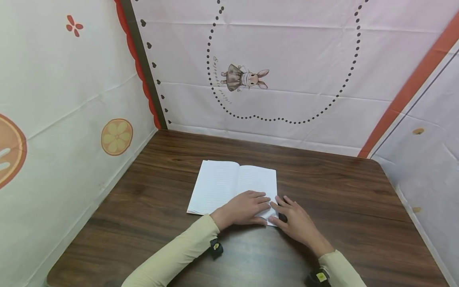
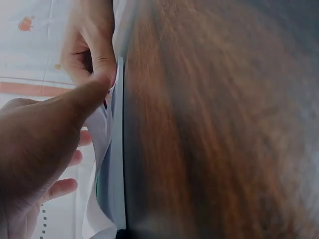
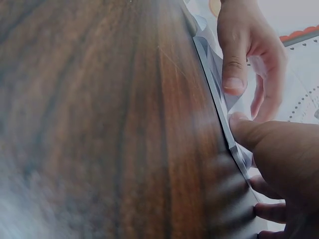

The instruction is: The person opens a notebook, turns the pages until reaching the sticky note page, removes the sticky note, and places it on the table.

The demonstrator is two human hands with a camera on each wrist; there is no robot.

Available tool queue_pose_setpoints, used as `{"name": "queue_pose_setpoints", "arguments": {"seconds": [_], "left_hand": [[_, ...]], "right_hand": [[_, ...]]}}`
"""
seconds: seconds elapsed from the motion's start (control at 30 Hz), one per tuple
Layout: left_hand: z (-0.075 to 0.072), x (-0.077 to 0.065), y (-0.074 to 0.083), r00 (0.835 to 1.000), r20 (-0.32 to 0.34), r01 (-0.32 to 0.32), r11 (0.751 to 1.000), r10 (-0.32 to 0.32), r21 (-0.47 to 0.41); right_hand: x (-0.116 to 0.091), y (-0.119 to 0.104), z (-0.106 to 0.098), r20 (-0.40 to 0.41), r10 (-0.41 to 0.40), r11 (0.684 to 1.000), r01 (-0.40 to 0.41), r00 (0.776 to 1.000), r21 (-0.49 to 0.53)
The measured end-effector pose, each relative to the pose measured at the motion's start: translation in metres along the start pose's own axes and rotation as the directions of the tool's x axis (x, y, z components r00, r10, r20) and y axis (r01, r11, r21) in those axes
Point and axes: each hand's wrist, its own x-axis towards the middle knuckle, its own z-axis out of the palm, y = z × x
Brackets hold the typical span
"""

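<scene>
A notebook with white ruled pages lies spread on the brown table. My left hand lies over the lower part of its right-hand page, fingers stretched toward the right edge. In the left wrist view the left thumb reaches along the lifted, wavy page above the page stack. My right hand is at the lower right corner, fingers spread, with thumb and forefinger tips at the page edge. The right thumb touches the paper in the right wrist view, close to the left hand.
The wooden table extends around the notebook on all sides. Printed white sheets form a left wall, a back wall and a right wall along the table's edges. Dark wrist cameras sit at both sleeves.
</scene>
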Motion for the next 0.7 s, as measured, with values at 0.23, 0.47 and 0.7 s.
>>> {"name": "queue_pose_setpoints", "arguments": {"seconds": [0.23, 0.47, 0.7], "left_hand": [[-0.005, -0.002, 0.0, 1.0, -0.023, 0.016, 0.999, -0.015, 0.041], [-0.001, -0.005, 0.003, 0.99, -0.131, 0.069, 0.995, -0.059, 0.076], [-0.007, -0.014, 0.007, 0.929, -0.335, 0.166, 0.986, -0.158, -0.006]], "right_hand": [[0.0, -0.001, 0.0, -0.005, 0.005, 1.0, -0.005, 1.0, 0.001], [0.002, -0.001, 0.001, 0.0, 0.026, 1.0, -0.026, 1.0, -0.005], [0.002, -0.002, 0.0, 0.028, 0.099, 0.995, -0.098, 0.995, -0.026]]}}
